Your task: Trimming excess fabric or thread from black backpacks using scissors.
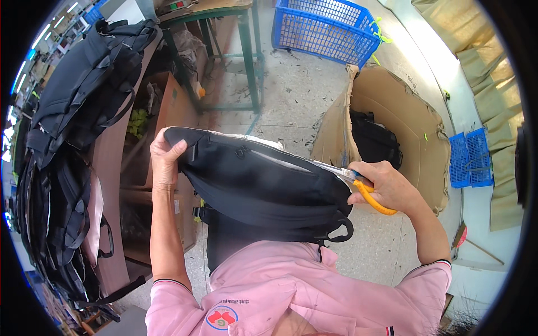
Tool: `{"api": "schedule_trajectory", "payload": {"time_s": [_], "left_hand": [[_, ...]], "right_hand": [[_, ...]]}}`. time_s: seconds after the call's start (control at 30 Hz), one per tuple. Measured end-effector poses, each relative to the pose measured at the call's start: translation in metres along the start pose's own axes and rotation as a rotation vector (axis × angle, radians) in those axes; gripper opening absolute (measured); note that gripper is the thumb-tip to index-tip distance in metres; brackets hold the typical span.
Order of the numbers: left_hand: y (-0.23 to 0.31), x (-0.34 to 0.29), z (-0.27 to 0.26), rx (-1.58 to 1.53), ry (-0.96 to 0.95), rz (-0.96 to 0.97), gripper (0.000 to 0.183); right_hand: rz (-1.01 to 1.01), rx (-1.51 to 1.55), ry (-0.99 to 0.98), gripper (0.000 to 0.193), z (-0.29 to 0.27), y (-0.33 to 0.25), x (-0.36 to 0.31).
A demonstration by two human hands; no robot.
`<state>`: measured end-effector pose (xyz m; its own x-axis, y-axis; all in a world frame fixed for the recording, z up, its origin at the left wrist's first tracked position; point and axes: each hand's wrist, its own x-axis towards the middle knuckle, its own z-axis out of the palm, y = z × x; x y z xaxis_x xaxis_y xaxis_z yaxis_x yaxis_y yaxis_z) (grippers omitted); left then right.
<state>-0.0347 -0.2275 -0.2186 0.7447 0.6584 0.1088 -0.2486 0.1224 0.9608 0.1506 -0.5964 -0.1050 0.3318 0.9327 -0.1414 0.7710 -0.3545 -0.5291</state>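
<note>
Left hand [165,157] pinches one end of the black backpack [263,185] between thumb and fingers, and the bag spans the space right in front of the pink shirt [263,283]. Over to the right hand [386,185], curled around orange-handled scissors [365,194], blades at the bag's upper edge! Beyond stand an open cardboard box [417,98] and a blue plastic crate [325,33]; more black backpacks [78,84] crowd the left.
</note>
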Motion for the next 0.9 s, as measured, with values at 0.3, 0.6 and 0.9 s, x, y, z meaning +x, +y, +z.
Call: {"api": "schedule_trajectory", "payload": {"time_s": [0.3,0.6,0.9], "left_hand": [[0.008,-0.012,-0.005,0.009,0.044,0.008,0.038],[0.014,-0.024,-0.006,-0.007,0.055,0.052,0.040],[0.030,-0.058,0.000,0.030,0.145,0.141,0.033]], "right_hand": [[0.071,0.157,-0.092,0.051,-0.001,-0.005,0.000],[0.107,-0.130,-0.041,0.069,-0.017,-0.033,0.009],[0.043,-0.172,-0.170,0.065,-0.014,-0.051,0.038]]}}
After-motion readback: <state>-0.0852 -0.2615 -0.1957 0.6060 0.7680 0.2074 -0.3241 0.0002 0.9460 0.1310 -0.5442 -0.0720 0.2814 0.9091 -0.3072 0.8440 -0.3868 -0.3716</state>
